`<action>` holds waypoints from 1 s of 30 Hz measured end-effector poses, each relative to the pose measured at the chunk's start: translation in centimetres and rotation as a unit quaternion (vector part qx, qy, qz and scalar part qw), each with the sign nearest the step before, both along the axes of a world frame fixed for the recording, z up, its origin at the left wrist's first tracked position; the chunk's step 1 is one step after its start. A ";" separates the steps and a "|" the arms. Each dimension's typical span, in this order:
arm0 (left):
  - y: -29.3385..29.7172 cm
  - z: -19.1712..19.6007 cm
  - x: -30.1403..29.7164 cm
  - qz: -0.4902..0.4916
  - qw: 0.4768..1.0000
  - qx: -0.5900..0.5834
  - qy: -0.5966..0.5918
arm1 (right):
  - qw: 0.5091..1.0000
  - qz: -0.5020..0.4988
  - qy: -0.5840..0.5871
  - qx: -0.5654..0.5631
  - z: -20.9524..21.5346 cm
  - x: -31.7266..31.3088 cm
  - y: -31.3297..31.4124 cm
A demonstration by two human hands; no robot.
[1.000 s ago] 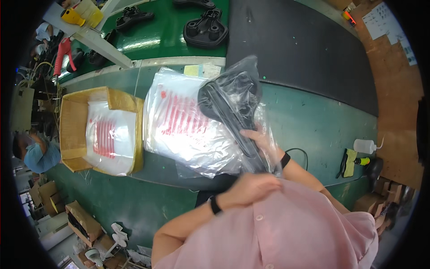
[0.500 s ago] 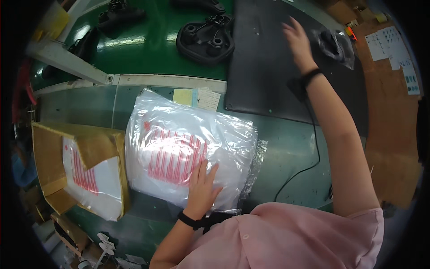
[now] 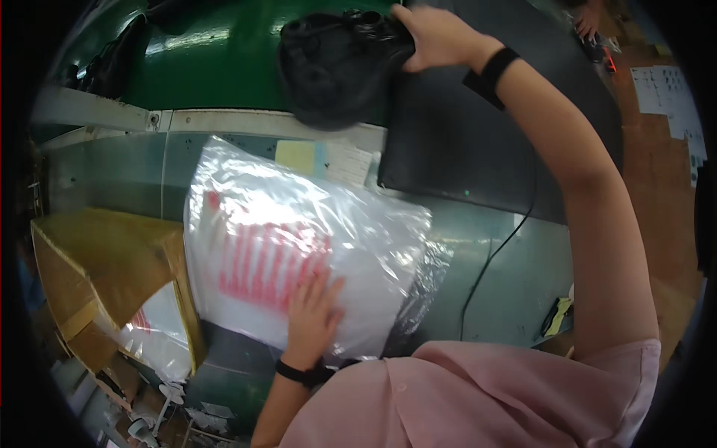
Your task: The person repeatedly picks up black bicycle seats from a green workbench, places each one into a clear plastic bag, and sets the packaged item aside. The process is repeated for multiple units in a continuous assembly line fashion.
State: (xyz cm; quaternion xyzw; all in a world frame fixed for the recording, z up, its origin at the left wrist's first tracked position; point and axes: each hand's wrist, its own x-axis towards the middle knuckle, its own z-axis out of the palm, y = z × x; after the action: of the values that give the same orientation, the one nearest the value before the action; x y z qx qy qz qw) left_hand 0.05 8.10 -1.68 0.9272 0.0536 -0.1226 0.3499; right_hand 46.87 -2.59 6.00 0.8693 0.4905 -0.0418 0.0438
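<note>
My right hand point(image 3: 441, 37) reaches across the bench and grips the narrow end of a black bicycle saddle point(image 3: 328, 75), whose underside faces up, blurred by motion. The saddle is over the green surface point(image 3: 224, 78), close to the edge of the black mat point(image 3: 493, 134). My left hand point(image 3: 312, 317) rests flat, fingers stretched, on a stack of clear plastic bags point(image 3: 366, 261) with red print. Both wrists wear black bands.
An open cardboard box point(image 3: 112, 239) at the left holds more printed bags. A yellow note point(image 3: 296, 157) and papers lie behind the stack. A thin black cord point(image 3: 485, 265) crosses the bench. Another person's hand point(image 3: 587, 21) shows at the far right, near posted sheets point(image 3: 661, 97).
My right hand has moved left from above the mat and taken hold of the saddle. The small bagged part on the mat is out of sight. My left hand stays on the bags.
</note>
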 end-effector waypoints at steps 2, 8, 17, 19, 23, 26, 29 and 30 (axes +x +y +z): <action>1.4 0.2 0.8 0.016 0.999 0.042 -0.025 | 0.964 -0.003 0.232 0.126 -2.1 -2.6 -4.0; -1.5 2.0 1.6 0.088 0.983 0.076 -0.141 | 0.380 -0.319 0.755 0.428 -0.5 -19.7 -13.7; -10.8 -0.3 -0.4 0.075 0.986 0.093 -0.113 | 0.246 -0.326 0.746 0.525 4.3 -36.4 -23.0; -8.9 -0.8 -0.4 0.061 0.990 0.061 -0.114 | 0.414 -0.400 0.655 0.489 4.8 -38.3 -24.8; -7.0 0.0 -0.8 0.180 0.975 -0.092 -0.092 | 0.782 -0.490 0.210 0.323 0.1 -40.9 -28.2; -5.5 -0.6 -1.4 0.203 0.972 -0.115 -0.025 | 0.829 -0.483 0.202 0.197 0.3 -42.3 -28.5; -5.8 -0.8 -2.4 0.235 0.928 -0.288 -0.013 | 0.835 -0.423 0.247 0.251 -4.0 -43.3 -29.1; -6.1 -0.6 -2.6 0.259 0.895 -0.364 0.010 | 0.744 -0.451 0.380 0.315 -4.6 -43.2 -29.0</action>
State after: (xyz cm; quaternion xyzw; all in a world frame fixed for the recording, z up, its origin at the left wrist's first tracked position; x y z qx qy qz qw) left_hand -2.60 2.00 -2.25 0.6874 0.2467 -0.0476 0.6815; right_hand 3.67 -31.55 1.43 0.8657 0.0023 -0.2263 -0.4465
